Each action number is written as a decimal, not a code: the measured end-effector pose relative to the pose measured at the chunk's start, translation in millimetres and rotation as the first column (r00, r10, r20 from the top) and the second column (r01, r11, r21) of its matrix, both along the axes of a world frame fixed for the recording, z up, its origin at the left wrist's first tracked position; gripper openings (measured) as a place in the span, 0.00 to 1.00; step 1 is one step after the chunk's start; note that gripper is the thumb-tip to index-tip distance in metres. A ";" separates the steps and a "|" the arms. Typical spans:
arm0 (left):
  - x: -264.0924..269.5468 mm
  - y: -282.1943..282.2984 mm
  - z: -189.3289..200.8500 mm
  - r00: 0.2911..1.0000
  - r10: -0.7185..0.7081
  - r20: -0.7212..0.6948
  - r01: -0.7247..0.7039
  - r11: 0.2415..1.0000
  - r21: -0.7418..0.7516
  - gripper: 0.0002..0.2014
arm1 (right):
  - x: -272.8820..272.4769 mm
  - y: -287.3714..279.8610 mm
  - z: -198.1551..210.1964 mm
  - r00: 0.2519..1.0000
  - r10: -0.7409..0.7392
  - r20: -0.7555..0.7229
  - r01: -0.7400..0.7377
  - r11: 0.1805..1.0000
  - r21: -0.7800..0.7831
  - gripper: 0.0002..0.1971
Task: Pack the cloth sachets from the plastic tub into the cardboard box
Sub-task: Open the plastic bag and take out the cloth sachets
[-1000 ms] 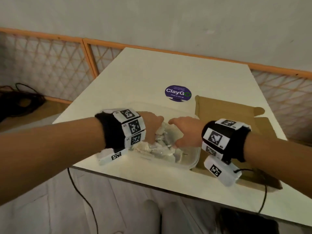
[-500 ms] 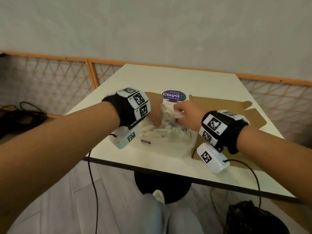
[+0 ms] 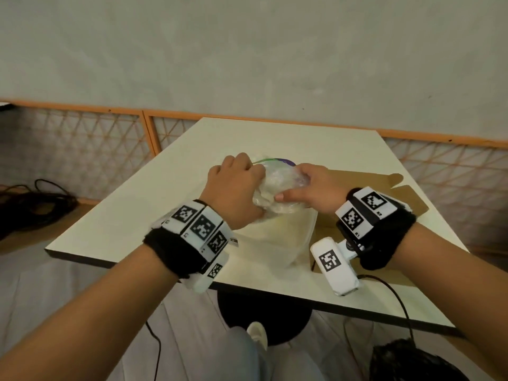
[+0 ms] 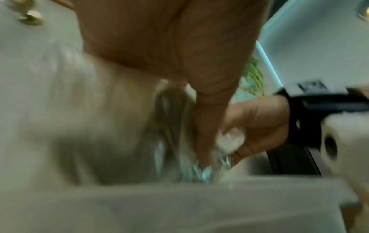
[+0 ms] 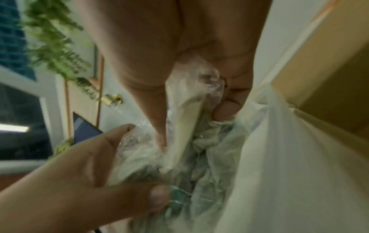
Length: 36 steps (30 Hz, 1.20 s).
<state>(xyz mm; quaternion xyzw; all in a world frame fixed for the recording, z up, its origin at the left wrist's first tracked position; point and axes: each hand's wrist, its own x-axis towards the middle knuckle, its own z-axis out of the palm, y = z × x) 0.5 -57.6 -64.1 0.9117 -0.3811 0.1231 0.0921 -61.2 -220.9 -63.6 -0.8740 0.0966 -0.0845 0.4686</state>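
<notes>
Both hands are up over the plastic tub [image 3: 286, 243], holding one bundle of cloth sachets [image 3: 277, 193] between them. The left hand [image 3: 236, 188] curls round the bundle's left side, knuckles up; the right hand [image 3: 316, 188] grips the right side w/ its thumb laid across the front. The bundle is pale, crinkly and looks wrapped in clear film; it's lifted above the tub's far end, not resting in it.

The tub is translucent and sits on the cream table [image 3: 115, 226], near the front edge, approx. mid-table. Can't tell from the head view whether any sachets are left inside. The cardboard box [image 3: 384, 185] lies just beside the tub on the right, flaps open and spread flat; its inside is mostly hidden by the right wrist.

The right wrist view shows fingers [image 5: 157, 110] dug into the crumpled cloth and film, and the left hand [image 5: 69, 181] clutching the same wad from below, thumb pressed in. The tub wall [image 5: 279, 157] is at right, box [image 5: 329, 78] behind it. The left wrist view is blurred: left thumb [image 4: 207, 119] pressed into the wad, right hand [image 4: 257, 126] opposite it.

Both wrists wear black bands [image 3: 176, 257] w/ printed marker tags. A purple sticker [image 3: 286, 161] peeks out behind the bundle. An orange-framed lattice rail [image 3: 82, 133] runs behind the table; dark cables [image 3: 35, 199] lie on the floor at left.
</notes>
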 end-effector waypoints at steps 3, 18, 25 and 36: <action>-2.9 17.1 -5.7 0.955 -0.068 -0.290 -0.018 0.959 -0.284 0.36 | -3.0 -3.3 -3.2 0.998 0.004 0.057 0.003 0.993 -0.118 0.15; 10.6 12.7 -30.0 0.890 -0.056 -0.453 -0.258 0.756 -0.601 0.02 | -28.2 10.3 0.0 0.991 0.105 0.086 -0.091 0.984 -0.155 0.13; -10.3 23.1 -42.8 0.910 0.365 -0.195 -0.413 0.766 -0.493 0.27 | -15.2 2.2 -10.3 0.987 -0.148 0.069 0.154 0.984 -0.088 0.16; 42.5 5.4 -44.0 0.873 0.355 -0.335 -0.428 0.886 -0.177 0.25 | -14.7 11.8 -30.2 0.984 -0.177 0.020 0.163 0.943 0.289 0.17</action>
